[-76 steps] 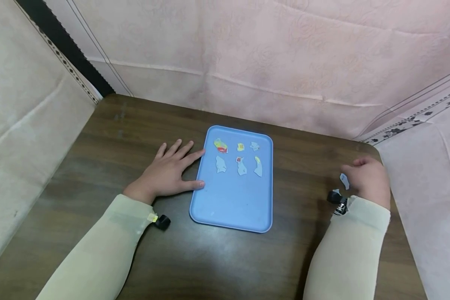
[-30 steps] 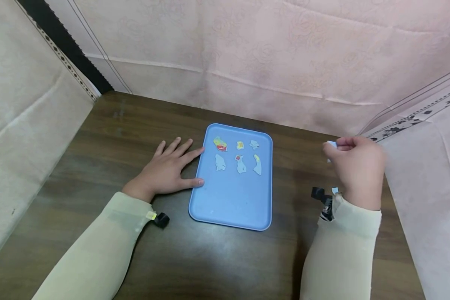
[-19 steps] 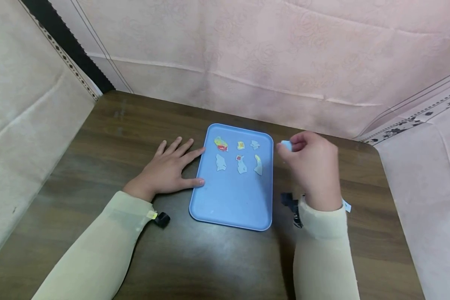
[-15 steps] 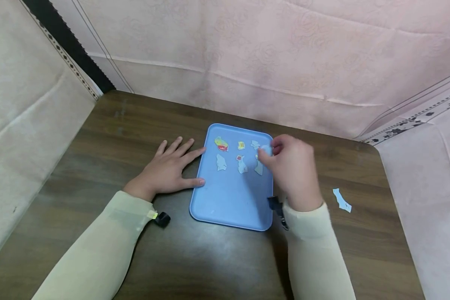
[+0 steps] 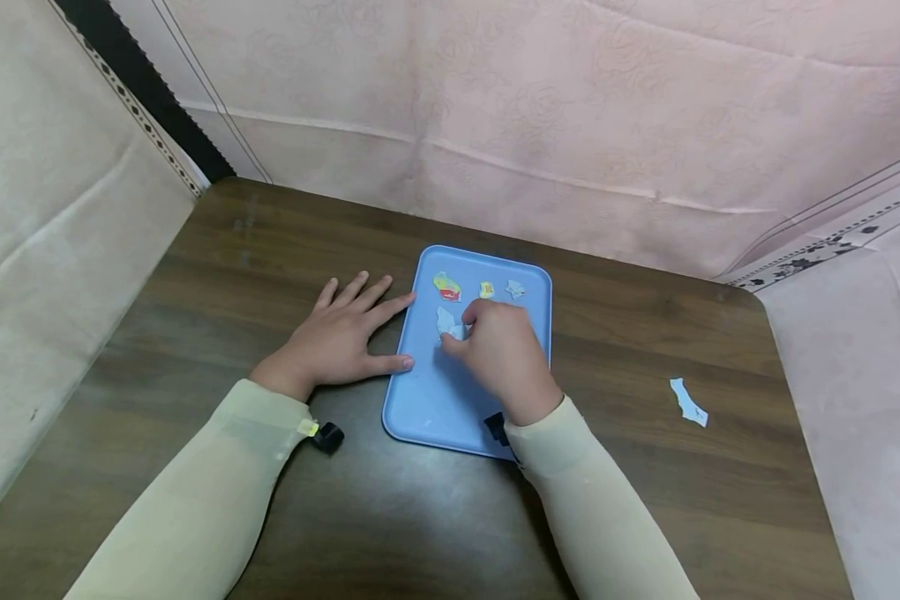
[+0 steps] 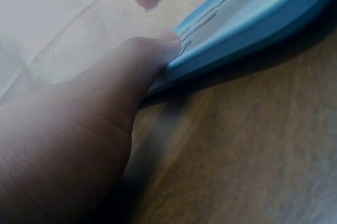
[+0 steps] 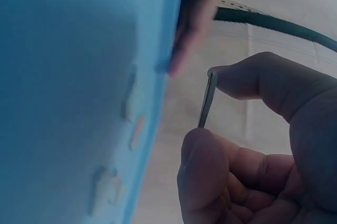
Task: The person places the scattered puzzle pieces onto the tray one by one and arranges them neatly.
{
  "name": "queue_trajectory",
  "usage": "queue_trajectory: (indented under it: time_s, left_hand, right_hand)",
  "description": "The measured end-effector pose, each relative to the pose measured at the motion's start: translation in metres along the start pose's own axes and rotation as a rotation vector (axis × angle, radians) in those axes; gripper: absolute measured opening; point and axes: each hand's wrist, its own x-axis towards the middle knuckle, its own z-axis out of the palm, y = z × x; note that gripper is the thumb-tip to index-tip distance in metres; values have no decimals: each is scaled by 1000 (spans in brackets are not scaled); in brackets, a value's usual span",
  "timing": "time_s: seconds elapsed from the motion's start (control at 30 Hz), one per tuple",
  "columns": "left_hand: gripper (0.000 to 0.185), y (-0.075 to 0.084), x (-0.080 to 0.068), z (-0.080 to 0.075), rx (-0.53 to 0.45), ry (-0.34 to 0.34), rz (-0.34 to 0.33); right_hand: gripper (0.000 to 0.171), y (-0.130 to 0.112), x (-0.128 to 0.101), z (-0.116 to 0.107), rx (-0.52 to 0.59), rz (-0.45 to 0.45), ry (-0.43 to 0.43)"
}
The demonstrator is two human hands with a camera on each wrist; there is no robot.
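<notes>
Our right hand [image 5: 504,354] over the blue tray [image 5: 435,408], thumb and finger pinching a thin pale puzzle piece [image 7: 206,100] edge-on just above the tray, our left hand [image 5: 337,337] flat on the wooden table [image 5: 195,275], fingers spread, thumb touching the tray's left edge, one stray piece [image 5: 687,402] well apart on the right.

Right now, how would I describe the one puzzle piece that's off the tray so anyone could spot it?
Start at the blue tray on the dark wooden table. Look right of it toward the table's edge: the pale blue piece lies alone on bare wood, unlike the others on the tray.
</notes>
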Motion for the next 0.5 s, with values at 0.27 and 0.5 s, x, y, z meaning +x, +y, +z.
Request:
queue_trajectory:
  time_s: [0.27,0.5]
  left_hand:
    - [102,-1,0,-1,-7,4,7]
    - [102,-2,1,1,-6,-1,2]
  right_hand:
    - [31,-3,4,16,23,0,-74]
    - [28,-2,6,19,5,8,-123]
